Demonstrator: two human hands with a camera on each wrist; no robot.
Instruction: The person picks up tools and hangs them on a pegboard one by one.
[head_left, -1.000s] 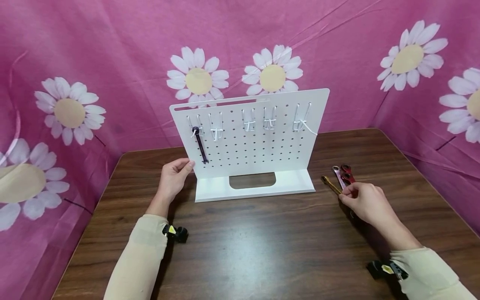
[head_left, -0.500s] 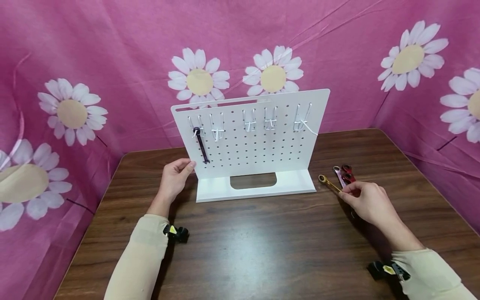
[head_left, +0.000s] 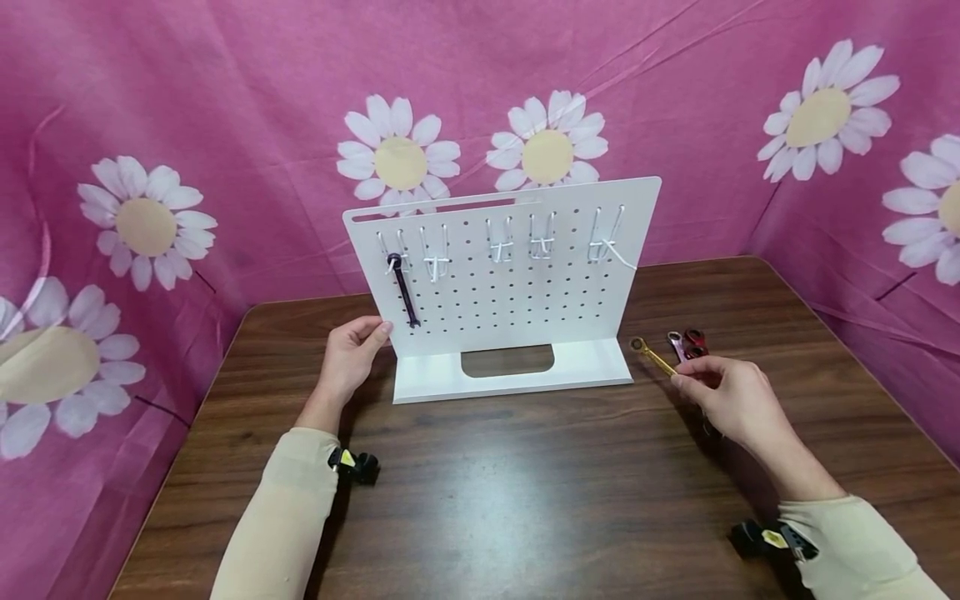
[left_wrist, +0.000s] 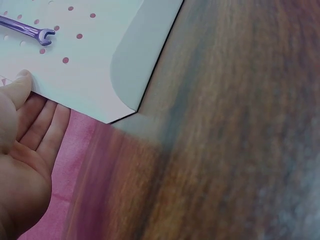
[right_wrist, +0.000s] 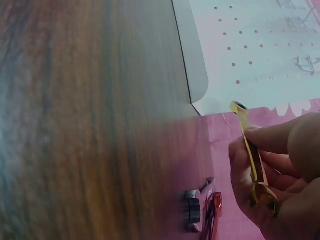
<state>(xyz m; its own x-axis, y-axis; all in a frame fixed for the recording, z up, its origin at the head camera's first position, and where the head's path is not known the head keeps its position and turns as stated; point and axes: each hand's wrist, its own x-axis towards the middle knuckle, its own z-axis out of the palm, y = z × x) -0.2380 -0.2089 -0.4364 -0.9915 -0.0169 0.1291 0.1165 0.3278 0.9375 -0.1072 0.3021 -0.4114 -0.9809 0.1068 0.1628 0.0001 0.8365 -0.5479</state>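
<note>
A white pegboard (head_left: 510,300) stands upright on the wooden table. My left hand (head_left: 347,358) pinches its left edge; in the left wrist view the thumb (left_wrist: 19,89) lies on the front face and the fingers go behind. In my right hand (head_left: 738,400) is a gold wrench (head_left: 654,357), pinched between thumb and fingers, its ring end pointing toward the board. The right wrist view shows the wrench's open end (right_wrist: 265,199) near the palm. From the leftmost hook hangs a dark purple wrench (head_left: 404,292), ring end up.
Several white wire hooks (head_left: 542,242) line the board's upper part. Beyond my right hand lie a pink-purple wrench (head_left: 677,343) and red wrenches (head_left: 696,340), partly hidden by the hand. Pink flowered cloth (head_left: 285,100) surrounds the wooden table (head_left: 480,492).
The gold wrench has been raised off the table in my right hand, its ring end moving slightly up and left. My left hand stays on the board's edge.
</note>
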